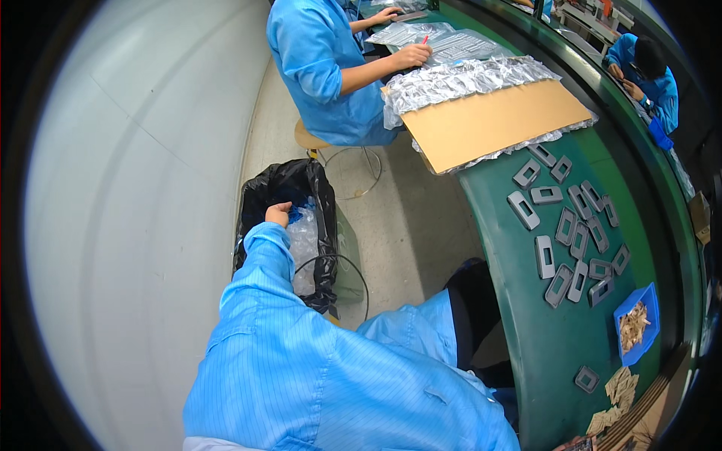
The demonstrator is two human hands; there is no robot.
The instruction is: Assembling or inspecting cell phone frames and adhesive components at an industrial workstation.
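Note:
My left hand (278, 213) is stretched over a bin lined with a black bag (325, 218), at the left of the view. Its fingers look curled, and their tips are partly hidden. Crumpled blue material (299, 210) lies right beside the fingers; whether they grip it is unclear. Below the hand, clear crumpled plastic (304, 244) fills part of the bag. A thin black cable (350, 259) arcs from near my left sleeve across the bin's edge. My right hand is out of view.
Several grey rectangular frames (544, 257) lie scattered on the green table (519, 331). A blue tray (623, 308) holds small tan pieces, with more tan strips (621, 387) nearby. A cardboard sheet on bubble wrap (496, 120) overhangs the table. A co-worker (323, 68) sits on a stool beyond the bin.

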